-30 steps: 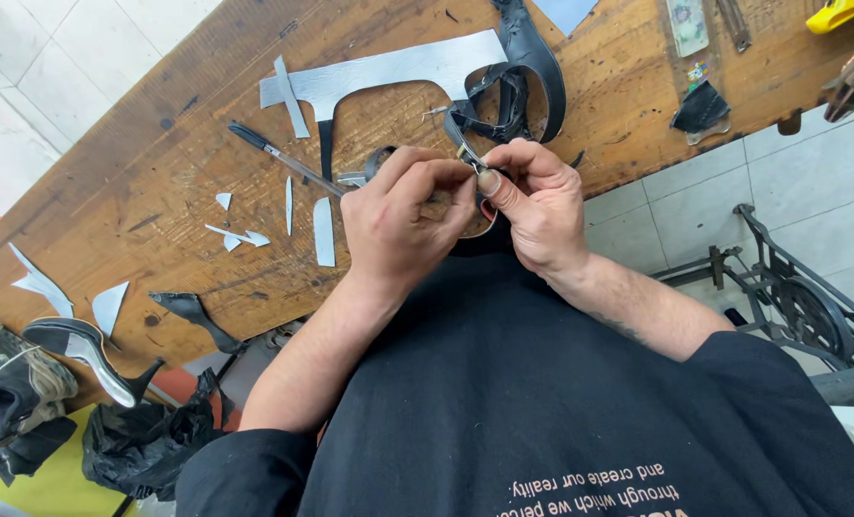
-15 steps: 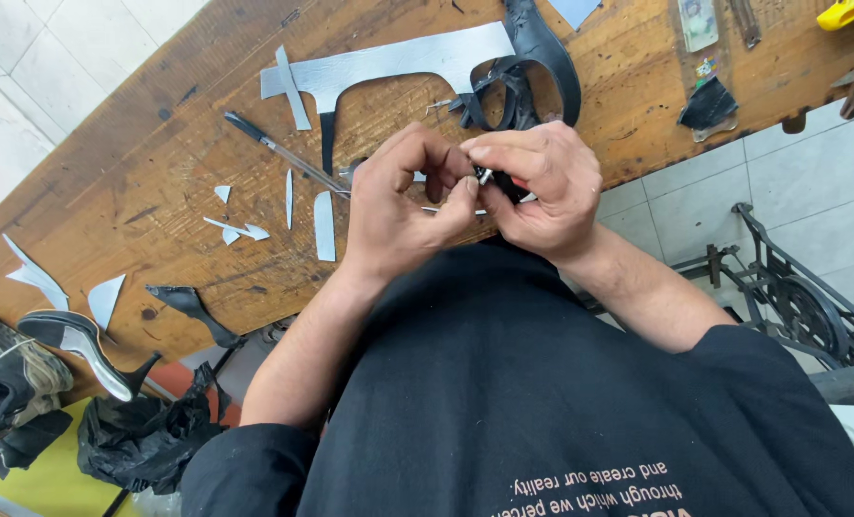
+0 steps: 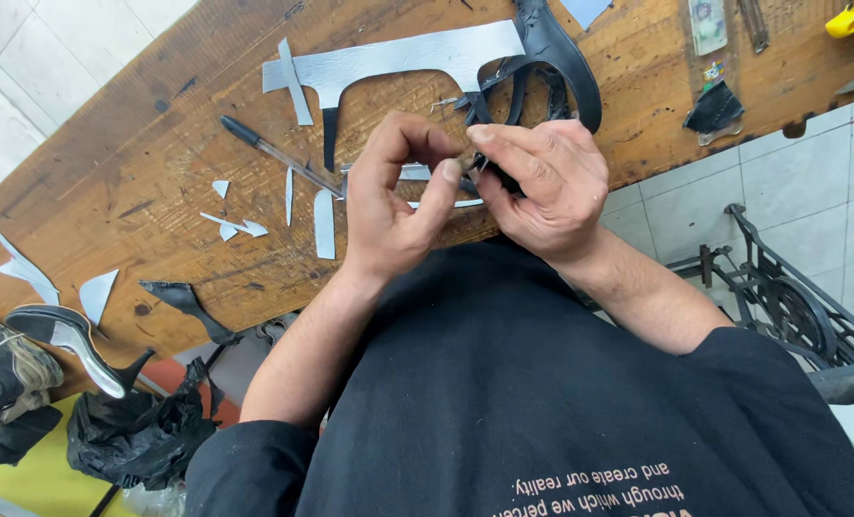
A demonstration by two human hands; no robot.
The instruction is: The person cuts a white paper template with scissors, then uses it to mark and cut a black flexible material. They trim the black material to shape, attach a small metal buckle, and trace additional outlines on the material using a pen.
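Note:
Both hands meet over the near edge of a worn wooden workbench. My left hand and my right hand pinch one small dark piece between their fingertips; it is too small to name. Thin silver strips lie on the bench just under the hands. Directly beyond the fingers lies a tangle of black leather straps, and next to it a large silver cut-out sheet.
A black-handled pen-like tool and silver scraps lie left of the hands. At the left bench end are a high-heeled shoe and a black leather offcut. A black bag sits below, and a black iron treadle frame stands at right.
Both hands have shifted slightly away from my body toward the black straps, and the fingers have re-gripped the small piece. The things on the bench have not moved.

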